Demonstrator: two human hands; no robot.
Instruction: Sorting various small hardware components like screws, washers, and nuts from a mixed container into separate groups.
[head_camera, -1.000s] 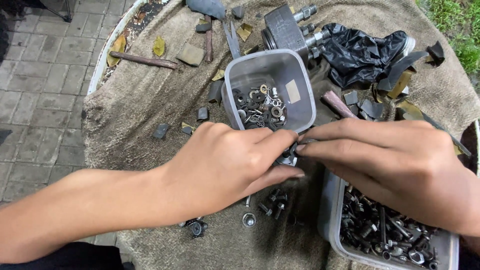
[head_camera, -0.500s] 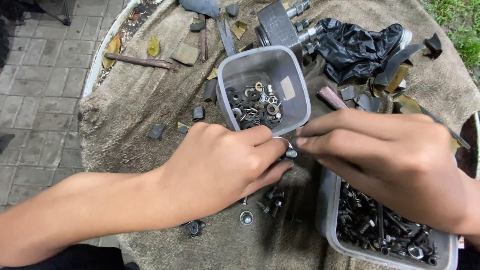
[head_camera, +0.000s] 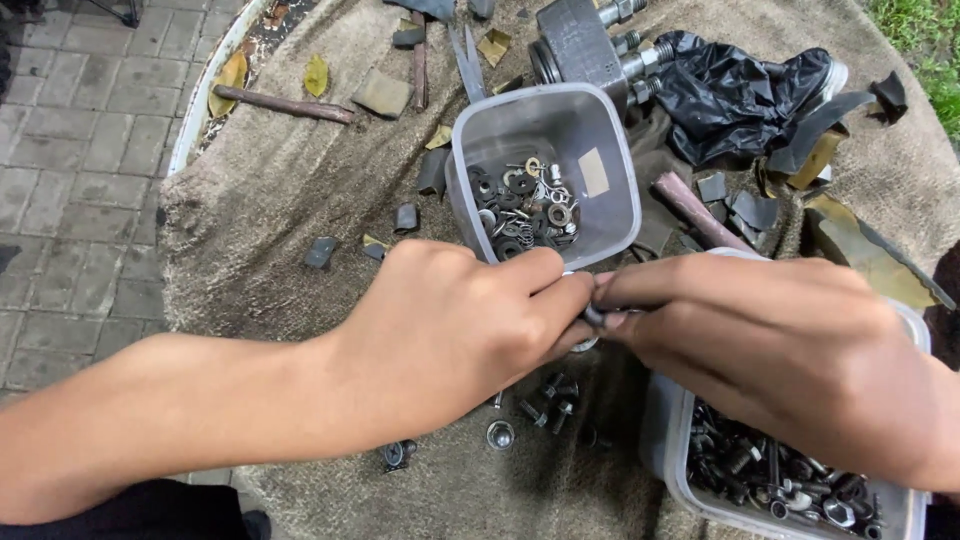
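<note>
My left hand (head_camera: 450, 325) and my right hand (head_camera: 780, 345) meet fingertip to fingertip over a brown cloth (head_camera: 290, 200). Between the fingertips both hands pinch a small dark metal fastener (head_camera: 594, 316); most of it is hidden by the fingers. Just beyond the hands stands a grey plastic tub (head_camera: 545, 125) holding several washers and small rings (head_camera: 525, 210). Under my right wrist sits a second clear tub (head_camera: 672, 440) full of dark bolts and nuts (head_camera: 770, 475).
Loose bolts (head_camera: 545, 400) and a round cap (head_camera: 499, 434) lie on the cloth below my hands. A heavy metal block with studs (head_camera: 580, 40), a crumpled black plastic bag (head_camera: 740, 90), rusty rods (head_camera: 285, 103) and rubber scraps lie farther back. Paving is at the left.
My fingertips have closed tighter together on the small fastener. The view has shifted a little, so the tubs sit slightly lower and to the right in the picture.
</note>
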